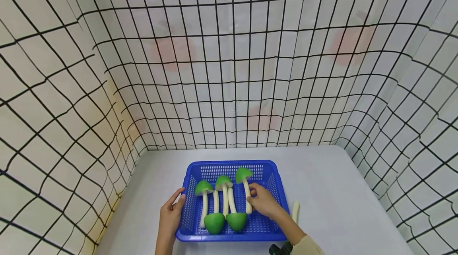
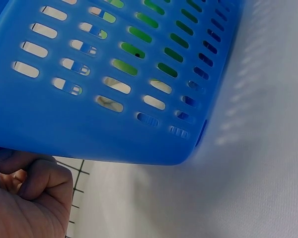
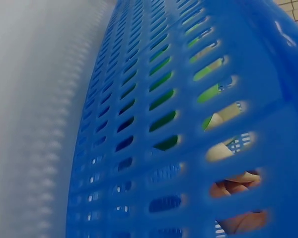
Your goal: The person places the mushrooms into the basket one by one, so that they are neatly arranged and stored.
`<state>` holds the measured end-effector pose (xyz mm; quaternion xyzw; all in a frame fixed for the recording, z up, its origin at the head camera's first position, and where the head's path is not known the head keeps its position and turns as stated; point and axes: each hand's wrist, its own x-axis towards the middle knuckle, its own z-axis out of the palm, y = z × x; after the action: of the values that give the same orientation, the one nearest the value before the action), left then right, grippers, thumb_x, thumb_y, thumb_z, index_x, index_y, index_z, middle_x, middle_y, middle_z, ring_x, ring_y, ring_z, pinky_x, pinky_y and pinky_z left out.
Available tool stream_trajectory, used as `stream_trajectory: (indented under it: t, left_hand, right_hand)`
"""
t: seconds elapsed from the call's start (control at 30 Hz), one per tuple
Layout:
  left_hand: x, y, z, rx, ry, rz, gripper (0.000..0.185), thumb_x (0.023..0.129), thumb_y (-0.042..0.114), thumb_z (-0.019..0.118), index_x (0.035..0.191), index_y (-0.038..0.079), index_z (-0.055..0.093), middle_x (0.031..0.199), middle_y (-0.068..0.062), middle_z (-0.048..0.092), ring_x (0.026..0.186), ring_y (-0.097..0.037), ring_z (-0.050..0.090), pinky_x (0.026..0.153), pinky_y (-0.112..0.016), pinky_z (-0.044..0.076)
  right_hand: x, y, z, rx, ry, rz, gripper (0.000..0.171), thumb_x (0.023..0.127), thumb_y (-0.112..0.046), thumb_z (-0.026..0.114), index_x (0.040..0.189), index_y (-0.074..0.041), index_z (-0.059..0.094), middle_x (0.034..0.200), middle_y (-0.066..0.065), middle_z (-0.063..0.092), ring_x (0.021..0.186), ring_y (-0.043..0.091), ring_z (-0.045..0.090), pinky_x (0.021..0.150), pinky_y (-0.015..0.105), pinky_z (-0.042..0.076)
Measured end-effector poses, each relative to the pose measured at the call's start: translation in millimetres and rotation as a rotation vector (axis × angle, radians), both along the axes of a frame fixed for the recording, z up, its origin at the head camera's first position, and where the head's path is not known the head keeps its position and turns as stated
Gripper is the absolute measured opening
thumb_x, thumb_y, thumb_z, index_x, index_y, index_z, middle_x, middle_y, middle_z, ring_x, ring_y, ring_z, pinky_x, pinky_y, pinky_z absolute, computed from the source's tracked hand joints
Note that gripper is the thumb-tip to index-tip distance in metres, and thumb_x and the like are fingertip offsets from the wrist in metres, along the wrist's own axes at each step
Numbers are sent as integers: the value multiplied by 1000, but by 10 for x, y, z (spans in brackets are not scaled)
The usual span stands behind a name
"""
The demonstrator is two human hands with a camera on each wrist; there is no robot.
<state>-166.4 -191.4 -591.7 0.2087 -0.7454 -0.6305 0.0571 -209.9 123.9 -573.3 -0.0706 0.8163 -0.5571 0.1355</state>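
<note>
A blue plastic basket [image 1: 229, 238] with slotted walls stands on the white table, holding several green-capped, pale-stemmed toy mushrooms [image 1: 214, 223]. They lie side by side, some caps toward the far side and others toward the near side. My left hand [image 1: 169, 213] grips the basket's left rim; in the left wrist view its fingers [image 2: 47, 181] curl at the rim. Inside the basket, my right hand [image 1: 264, 200] pinches the stem of the rightmost mushroom [image 1: 243, 174], whose cap points away. Through the wall slots in the right wrist view, parts of the right hand [image 3: 246, 223] show.
A loose pale stem [image 1: 295, 210] lies on the table [image 1: 332, 195] beside the basket's right wall, partly behind the right forearm. A dark device [image 1: 280, 249] sits at the right wrist. Black netting [image 1: 232, 68] over white walls encloses the back and sides.
</note>
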Motion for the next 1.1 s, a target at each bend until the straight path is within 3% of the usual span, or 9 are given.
stream_trajectory:
  t: [0.43, 0.73, 1.1]
  left_hand:
    - [8, 2, -15, 4, -4, -3, 49, 102, 43, 63, 145, 19, 61, 102, -20, 75, 74, -23, 70, 60, -32, 59]
    - [12, -3, 5, 18, 13, -8, 50, 102, 42, 63, 146, 17, 60, 101, -22, 75, 73, -23, 70, 59, -32, 59]
    - [9, -19, -28, 4, 40, -21, 50, 102, 41, 65, 145, 16, 61, 93, -17, 76, 69, -19, 67, 58, -29, 57]
  right_hand:
    - [-47, -35, -100, 46, 1, 3, 37, 96, 3, 60, 132, 11, 54, 100, 16, 62, 77, 21, 66, 63, 38, 61]
    - [4, -30, -70, 59, -32, 2, 39, 97, 2, 61, 134, 13, 54, 102, 19, 65, 77, 22, 68, 64, 40, 61]
    - [12, -35, -76, 81, -38, -20, 38, 95, 1, 62, 131, 13, 54, 102, 19, 65, 76, 22, 67, 63, 39, 59]
